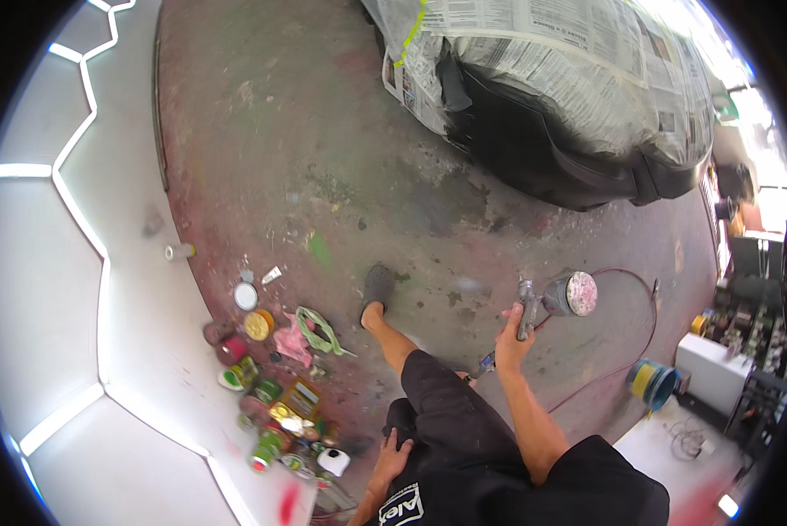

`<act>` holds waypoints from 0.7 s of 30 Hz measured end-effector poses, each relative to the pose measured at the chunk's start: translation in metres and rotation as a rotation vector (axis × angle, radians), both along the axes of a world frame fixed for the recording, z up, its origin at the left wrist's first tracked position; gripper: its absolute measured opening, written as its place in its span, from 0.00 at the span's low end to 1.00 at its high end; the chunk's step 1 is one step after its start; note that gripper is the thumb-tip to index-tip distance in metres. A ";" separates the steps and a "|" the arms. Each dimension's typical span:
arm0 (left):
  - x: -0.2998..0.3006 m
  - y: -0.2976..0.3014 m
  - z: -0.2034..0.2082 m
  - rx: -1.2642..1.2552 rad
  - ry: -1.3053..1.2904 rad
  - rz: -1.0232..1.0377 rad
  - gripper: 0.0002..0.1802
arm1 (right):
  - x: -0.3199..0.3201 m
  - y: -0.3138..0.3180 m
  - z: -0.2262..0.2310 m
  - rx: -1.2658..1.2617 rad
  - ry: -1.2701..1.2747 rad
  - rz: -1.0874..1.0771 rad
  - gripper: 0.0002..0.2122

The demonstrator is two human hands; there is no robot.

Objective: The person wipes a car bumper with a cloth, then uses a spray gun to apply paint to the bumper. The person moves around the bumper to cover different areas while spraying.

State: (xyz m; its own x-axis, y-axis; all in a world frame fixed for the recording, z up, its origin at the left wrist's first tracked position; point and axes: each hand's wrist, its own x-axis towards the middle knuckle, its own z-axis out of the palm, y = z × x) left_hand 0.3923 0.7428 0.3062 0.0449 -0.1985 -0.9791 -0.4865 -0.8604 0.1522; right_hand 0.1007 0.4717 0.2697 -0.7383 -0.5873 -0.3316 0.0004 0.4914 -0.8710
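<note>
My right hand (pixel 511 340) is wrapped round the handle of a paint spray gun (pixel 558 298), held out over the floor. Its cup sticks out to the right, with a round, pink-and-white stained end. My left hand (pixel 395 452) lies on my dark shorts at the thigh, fingers stretched out, holding nothing. Ahead on the right is a vehicle with a glossy black bumper (pixel 542 153). Newspaper and clear plastic masking (pixel 577 66) cover the panels above that bumper, with a strip of yellow-green tape (pixel 412 35) at the left.
A red hose (pixel 617 375) curves over the stained floor (pixel 270 131) on the right. Several cans, bottles and rags (pixel 299 399) crowd the lower left beside a white wall (pixel 135 289) with light strips. A blue bucket (pixel 655 384) stands near a white box (pixel 713 373).
</note>
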 end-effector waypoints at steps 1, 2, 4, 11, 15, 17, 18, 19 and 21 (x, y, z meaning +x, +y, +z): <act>0.019 -0.017 0.001 0.021 -0.020 -0.038 0.53 | 0.016 -0.015 0.000 0.001 -0.024 -0.031 0.23; 0.038 -0.037 0.006 0.020 -0.036 -0.072 0.53 | 0.028 -0.031 0.000 -0.002 -0.043 -0.061 0.23; 0.085 -0.088 0.008 -0.003 -0.172 -0.163 0.52 | 0.054 -0.058 -0.006 0.024 -0.081 -0.100 0.23; 0.204 -0.278 0.055 -0.289 -0.291 -0.254 0.52 | 0.112 -0.147 -0.020 -0.042 -0.018 -0.185 0.20; 0.235 -0.382 0.089 -0.410 -0.283 -0.358 0.50 | 0.149 -0.212 0.003 -0.173 -0.069 -0.348 0.20; 0.259 -0.409 0.095 -0.464 -0.261 -0.454 0.48 | 0.161 -0.239 0.007 -0.199 -0.019 -0.387 0.20; 0.274 -0.419 0.094 -0.452 -0.255 -0.520 0.47 | 0.168 -0.251 0.005 -0.215 -0.057 -0.431 0.20; 0.290 -0.428 0.092 -0.440 -0.249 -0.586 0.45 | 0.178 -0.262 0.005 -0.236 -0.074 -0.469 0.20; 0.311 -0.455 0.092 -0.424 -0.265 -0.767 0.42 | 0.198 -0.282 0.001 -0.272 -0.107 -0.540 0.20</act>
State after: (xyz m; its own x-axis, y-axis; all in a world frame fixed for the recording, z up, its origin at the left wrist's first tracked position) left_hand 0.7031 0.2883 0.3986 -0.0353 -0.6074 -0.7936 -0.9656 -0.1840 0.1837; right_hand 0.2986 0.1897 0.2704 -0.9260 -0.2131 -0.3116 0.2822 0.1574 -0.9464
